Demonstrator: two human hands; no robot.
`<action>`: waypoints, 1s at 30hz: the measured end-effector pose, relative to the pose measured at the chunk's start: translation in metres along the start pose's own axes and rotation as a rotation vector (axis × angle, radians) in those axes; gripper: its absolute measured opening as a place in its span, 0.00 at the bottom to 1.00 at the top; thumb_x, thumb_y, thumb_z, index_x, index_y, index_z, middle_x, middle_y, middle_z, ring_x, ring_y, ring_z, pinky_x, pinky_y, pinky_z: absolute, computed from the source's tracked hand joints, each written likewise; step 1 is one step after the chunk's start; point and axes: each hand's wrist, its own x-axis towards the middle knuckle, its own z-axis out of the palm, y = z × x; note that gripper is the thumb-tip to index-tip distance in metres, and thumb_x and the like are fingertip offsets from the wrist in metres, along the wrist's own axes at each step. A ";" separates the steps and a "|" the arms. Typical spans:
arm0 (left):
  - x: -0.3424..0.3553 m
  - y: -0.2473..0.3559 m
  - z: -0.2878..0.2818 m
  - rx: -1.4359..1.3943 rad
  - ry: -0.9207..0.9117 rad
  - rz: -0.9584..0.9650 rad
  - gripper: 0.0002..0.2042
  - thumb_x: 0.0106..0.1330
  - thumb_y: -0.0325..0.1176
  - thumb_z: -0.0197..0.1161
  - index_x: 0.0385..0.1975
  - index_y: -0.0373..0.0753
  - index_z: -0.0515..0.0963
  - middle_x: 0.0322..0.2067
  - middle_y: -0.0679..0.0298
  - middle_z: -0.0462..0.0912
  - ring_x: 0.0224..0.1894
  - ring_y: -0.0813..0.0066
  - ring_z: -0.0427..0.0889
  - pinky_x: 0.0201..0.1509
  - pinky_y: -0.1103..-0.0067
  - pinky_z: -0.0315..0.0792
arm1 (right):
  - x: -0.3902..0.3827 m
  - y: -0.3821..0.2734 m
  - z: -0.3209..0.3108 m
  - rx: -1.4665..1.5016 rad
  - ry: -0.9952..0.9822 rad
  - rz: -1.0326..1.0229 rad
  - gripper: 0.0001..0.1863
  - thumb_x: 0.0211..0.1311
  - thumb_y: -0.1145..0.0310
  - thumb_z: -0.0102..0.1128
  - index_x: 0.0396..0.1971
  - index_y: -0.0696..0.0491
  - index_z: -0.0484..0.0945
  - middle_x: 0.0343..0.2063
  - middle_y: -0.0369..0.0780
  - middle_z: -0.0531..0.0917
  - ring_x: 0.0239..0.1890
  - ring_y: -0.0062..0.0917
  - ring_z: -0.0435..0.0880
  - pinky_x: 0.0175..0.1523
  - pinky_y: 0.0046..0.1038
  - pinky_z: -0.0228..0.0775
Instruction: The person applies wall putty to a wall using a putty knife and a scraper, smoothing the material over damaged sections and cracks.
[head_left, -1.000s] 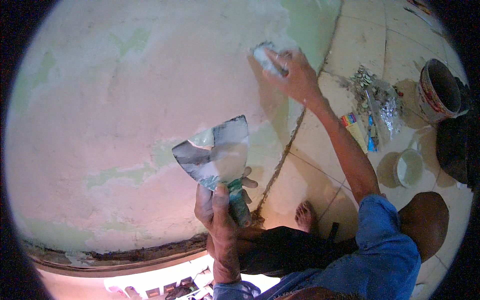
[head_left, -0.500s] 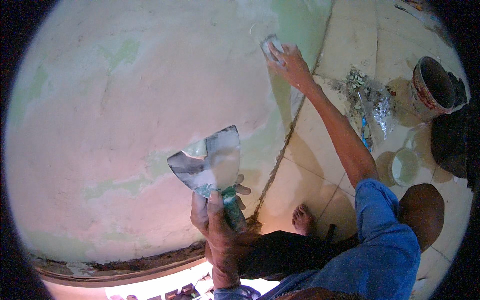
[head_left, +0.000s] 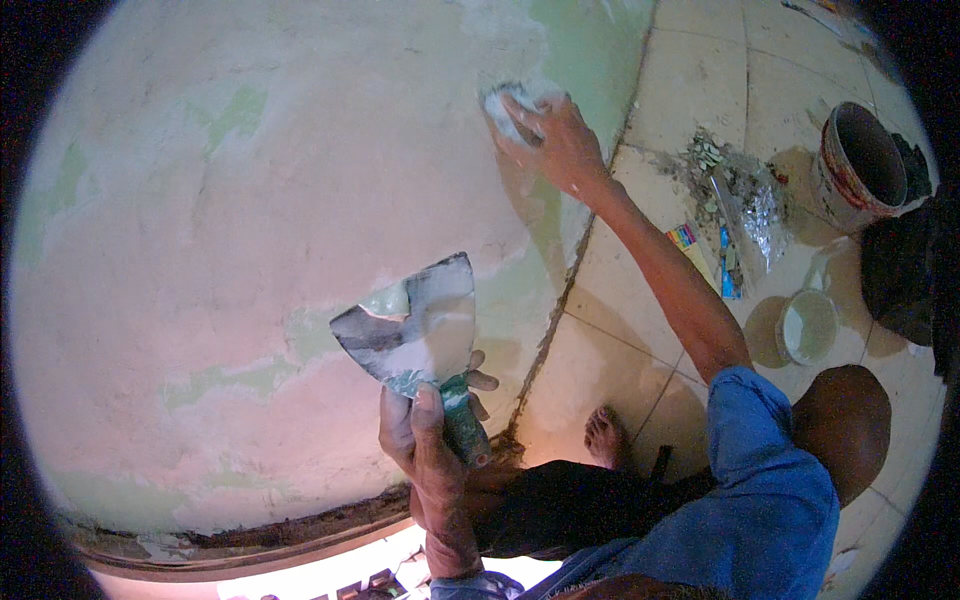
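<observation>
My left hand [head_left: 430, 425] is wrapped round the green handle of a wide putty knife [head_left: 440, 310], held up in front of the wall. A lump of pale putty [head_left: 387, 302] sits near the left part of its blade edge. Against the upper wall, my right hand [head_left: 555, 145] grips a small flat scraper [head_left: 508, 108] smeared with whitish putty; its exact shape is partly hidden by the fingers and blurred. The wall [head_left: 250, 200] around both hands is coated in patchy pale filler, with green paint showing through in places.
On the tiled floor at right stand a paint-stained bucket [head_left: 838, 180] and a small round container [head_left: 808, 328]. Between them and the wall lie debris [head_left: 708, 155], a crumpled clear plastic wrapper [head_left: 757, 225] and a blue strip [head_left: 726, 265]. My bare foot [head_left: 605, 437] rests near the wall's base.
My right hand has slid left and slightly down along the wall with its scraper. The putty knife in my left hand has hardly moved. A colourful printed strip now shows beside my right forearm.
</observation>
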 end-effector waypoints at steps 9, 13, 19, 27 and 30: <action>0.006 0.001 0.016 -0.014 0.059 -0.005 0.21 0.67 0.42 0.52 0.50 0.28 0.67 0.35 0.46 0.81 0.25 0.70 0.80 0.23 0.82 0.70 | 0.061 0.085 0.015 0.346 0.237 -0.130 0.30 0.59 0.56 0.62 0.63 0.38 0.67 0.53 0.50 0.71 0.54 0.38 0.70 0.54 0.33 0.69; 0.010 -0.008 0.014 -0.011 0.050 -0.001 0.22 0.66 0.43 0.53 0.49 0.28 0.67 0.33 0.46 0.82 0.24 0.70 0.80 0.21 0.83 0.69 | 0.058 0.117 0.052 0.141 0.157 -0.122 0.31 0.60 0.56 0.61 0.64 0.39 0.66 0.53 0.51 0.71 0.54 0.38 0.69 0.54 0.33 0.68; 0.012 -0.008 0.021 -0.010 0.030 0.001 0.21 0.67 0.41 0.52 0.49 0.28 0.67 0.34 0.45 0.81 0.24 0.70 0.80 0.21 0.83 0.69 | 0.038 0.140 0.040 0.189 0.006 0.044 0.28 0.61 0.52 0.59 0.61 0.42 0.70 0.34 0.45 0.81 0.35 0.33 0.77 0.48 0.33 0.70; 0.012 -0.007 0.019 -0.014 0.012 -0.026 0.19 0.69 0.39 0.50 0.49 0.28 0.68 0.37 0.46 0.81 0.26 0.71 0.80 0.25 0.82 0.71 | 0.056 0.042 0.033 0.066 0.233 0.034 0.32 0.55 0.45 0.62 0.58 0.44 0.74 0.27 0.42 0.82 0.41 0.36 0.77 0.49 0.35 0.70; 0.010 -0.008 0.013 -0.001 -0.022 -0.045 0.18 0.70 0.39 0.49 0.49 0.28 0.68 0.38 0.47 0.82 0.27 0.71 0.79 0.27 0.81 0.72 | 0.008 0.032 0.027 0.104 0.132 -0.019 0.31 0.55 0.46 0.62 0.59 0.42 0.73 0.33 0.43 0.80 0.45 0.36 0.75 0.52 0.34 0.69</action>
